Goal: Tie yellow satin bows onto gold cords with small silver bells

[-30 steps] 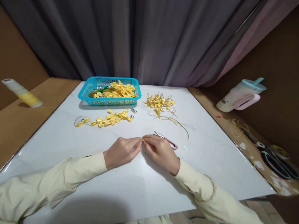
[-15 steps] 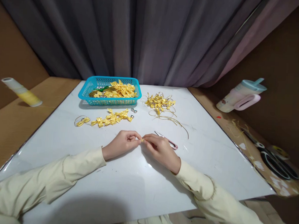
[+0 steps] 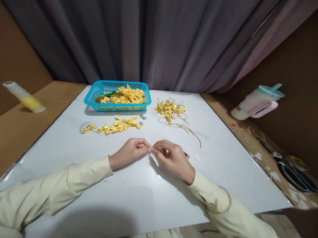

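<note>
Both hands meet near the middle of the white board (image 3: pixel 134 198). The left hand (image 3: pixel 128 153) and right hand (image 3: pixel 173 158) each pinch an end of a tiny yellow piece (image 3: pixel 152 149), its long axis running left-right between the fingertips.

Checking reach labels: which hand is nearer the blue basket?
Left. The left hand lies almost straight below the basket, past the row of bows; the right hand sits farther off to its right.
</note>
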### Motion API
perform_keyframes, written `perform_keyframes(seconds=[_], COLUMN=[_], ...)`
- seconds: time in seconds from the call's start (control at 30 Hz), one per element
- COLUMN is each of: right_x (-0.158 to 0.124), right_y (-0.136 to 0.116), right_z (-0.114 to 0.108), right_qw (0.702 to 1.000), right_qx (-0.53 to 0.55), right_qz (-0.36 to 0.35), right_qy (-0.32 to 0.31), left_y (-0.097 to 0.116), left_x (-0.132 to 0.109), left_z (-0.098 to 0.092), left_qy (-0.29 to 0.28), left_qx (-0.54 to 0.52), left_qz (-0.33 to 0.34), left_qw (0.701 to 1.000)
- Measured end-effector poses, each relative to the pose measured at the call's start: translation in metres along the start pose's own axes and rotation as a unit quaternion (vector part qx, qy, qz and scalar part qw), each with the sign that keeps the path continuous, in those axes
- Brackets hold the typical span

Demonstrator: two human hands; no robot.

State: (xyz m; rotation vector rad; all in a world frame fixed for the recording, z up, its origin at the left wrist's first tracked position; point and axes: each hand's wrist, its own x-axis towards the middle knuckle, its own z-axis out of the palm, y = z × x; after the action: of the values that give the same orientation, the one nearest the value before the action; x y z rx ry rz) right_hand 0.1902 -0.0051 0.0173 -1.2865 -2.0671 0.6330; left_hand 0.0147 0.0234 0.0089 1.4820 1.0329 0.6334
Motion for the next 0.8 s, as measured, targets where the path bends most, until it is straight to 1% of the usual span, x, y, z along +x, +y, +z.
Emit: perform_keyframes(seconds=[0.13, 0.23, 0.43, 0.53, 0.6, 0.7, 0.8], right_x=[0.0008, 0.001, 0.0011, 0.0, -0.0017, -0.0051, -0.0074], right_y=[0.0031, 0.0034, 0.0002, 0.0002, 0.0008, 0.0016, 0.0022], right_z=[0.003, 0.003, 0.0005, 0.0002, 0.0002, 0.0005, 0.0024], right_qw=[1.0, 1.0, 1.0, 1.0, 1.0, 0.996, 0.992], right_qx=[0.013, 0.015, 0.008, 0.0, -0.015, -0.046, -0.075], right_qz=[-0.01, -0.004, 0.018, 0.012, -0.005, -0.056, -0.09], right_qy=[-0.002, -0.01, -0.02, -0.006, 0.02, 0.053, 0.05], left_y=[0.0021, 0.0028, 0.0027, 0.0018, 0.001, -0.0004, -0.0015], left_x=[-0.0003, 0.0, 0.0009, 0.0019, 0.0026, 0.0034, 0.0042], left_z=[0.0, -0.0006, -0.0013, -0.001, -0.001, -0.0014, -0.0015], left_qy=[-0.014, -0.027, -0.031, -0.034, -0.034, -0.036, -0.037], left_qx=[-0.035, -0.073, -0.081, -0.1, -0.116, -0.137, -0.147], left_qz=[-0.009, -0.022, -0.024, -0.024, -0.028, -0.04, -0.047], left_qw=[0.999, 0.997, 0.996, 0.994, 0.992, 0.989, 0.987])
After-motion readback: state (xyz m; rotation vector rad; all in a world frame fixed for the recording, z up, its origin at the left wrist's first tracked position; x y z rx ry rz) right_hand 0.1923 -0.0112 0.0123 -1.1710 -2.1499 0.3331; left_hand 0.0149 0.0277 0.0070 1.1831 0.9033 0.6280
